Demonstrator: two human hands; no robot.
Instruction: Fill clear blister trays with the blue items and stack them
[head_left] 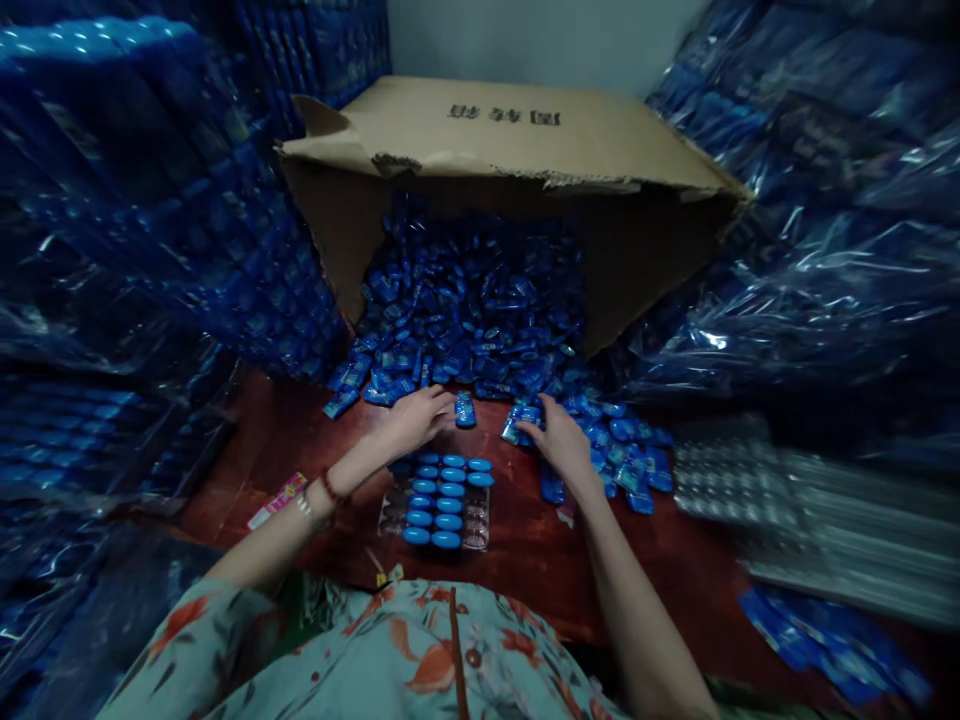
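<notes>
Left hand (411,420) and right hand (559,440) are resting on blue packets (480,320) spilling from tipped box (517,150); fingers' grip unclear. Half-filled tray (448,500) is sitting near on counter (525,550).

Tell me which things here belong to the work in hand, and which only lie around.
In use:
- left hand and right hand on the blue packets
- clear tray, partly filled
- tipped cardboard box

Lying about:
- wrapped blue stacks
- empty trays
- pink wrapper

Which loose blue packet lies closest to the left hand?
The single small blue foil packet lying alone on the red table, just off the left hand's fingertips, apart from the pile.
</notes>
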